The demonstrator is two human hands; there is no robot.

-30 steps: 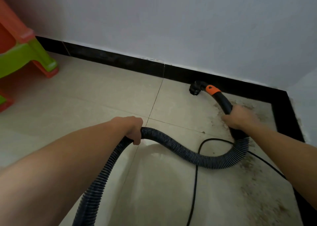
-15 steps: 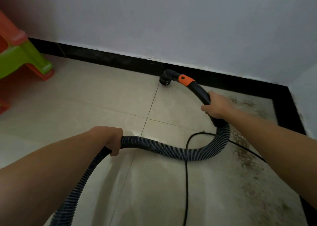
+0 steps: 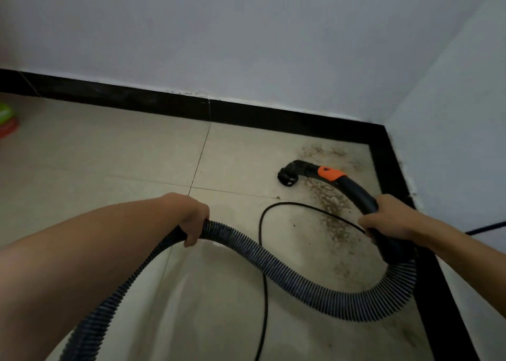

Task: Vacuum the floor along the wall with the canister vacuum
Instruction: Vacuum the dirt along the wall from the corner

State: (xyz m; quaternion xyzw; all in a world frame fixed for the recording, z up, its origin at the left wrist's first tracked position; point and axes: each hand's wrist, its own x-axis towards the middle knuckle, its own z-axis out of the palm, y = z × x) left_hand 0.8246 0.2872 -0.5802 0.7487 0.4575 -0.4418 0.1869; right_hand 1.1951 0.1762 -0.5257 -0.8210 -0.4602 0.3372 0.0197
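Observation:
My right hand grips the black curved handle of the vacuum, which has an orange collar. Its round nozzle rests on the beige tiled floor, inside a patch of brown dirt near the room corner. My left hand grips the ribbed black hose, which loops from the handle down to the lower left. The canister itself is out of view.
A black skirting runs along the white back wall and turns down the right wall. A thin black power cord loops over the floor under the hose. A green and red plastic piece sits at the left edge.
The nozzle has moved right and away from the back skirting, onto the dirty patch near the corner. Both hands followed to the right, still holding hose and handle.

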